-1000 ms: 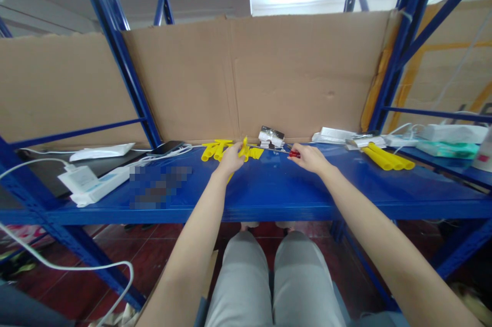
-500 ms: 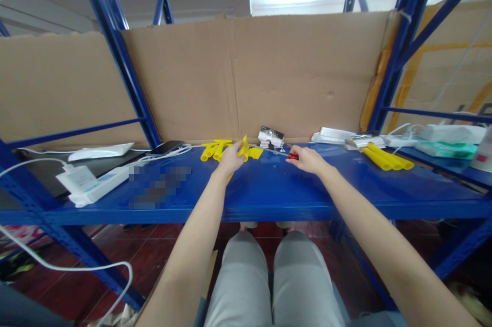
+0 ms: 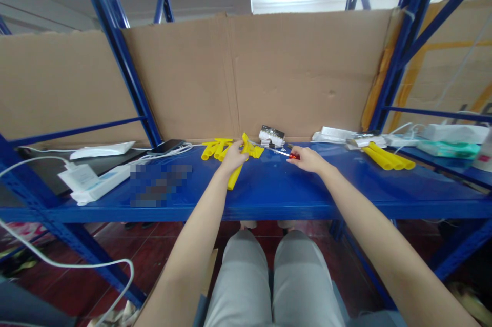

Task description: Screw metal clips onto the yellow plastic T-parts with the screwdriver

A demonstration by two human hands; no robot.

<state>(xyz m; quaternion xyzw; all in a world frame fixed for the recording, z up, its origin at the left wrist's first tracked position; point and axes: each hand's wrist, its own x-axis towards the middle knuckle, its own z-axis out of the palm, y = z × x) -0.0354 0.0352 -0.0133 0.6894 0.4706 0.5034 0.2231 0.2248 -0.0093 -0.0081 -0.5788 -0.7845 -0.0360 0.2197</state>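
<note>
My left hand [image 3: 233, 157] is closed round a yellow tube [image 3: 236, 176], whose lower end points down toward the shelf's front edge. In my right hand [image 3: 307, 158] is a screwdriver [image 3: 294, 156] with a red handle, its thin metal shaft pointing left toward the yellow pieces. Several yellow tubes [image 3: 209, 150] lie just left of my left hand, and more yellow pieces [image 3: 257, 151] are to its right. Behind the shaft, a small black-and-white box [image 3: 272, 135] stands against the cardboard, with a small black item in front of it.
The blue shelf [image 3: 277, 183] has a cardboard back panel [image 3: 300, 70]. At the right lie yellow tubes [image 3: 388, 157] and white packets [image 3: 333, 135]. A white power strip [image 3: 102, 183], cables and a black phone [image 3: 169, 146] are at the left.
The yellow tube at my left hand has swung so its lower part shows below the fingers. The screwdriver shaft shows more clearly; my right hand has barely moved.
</note>
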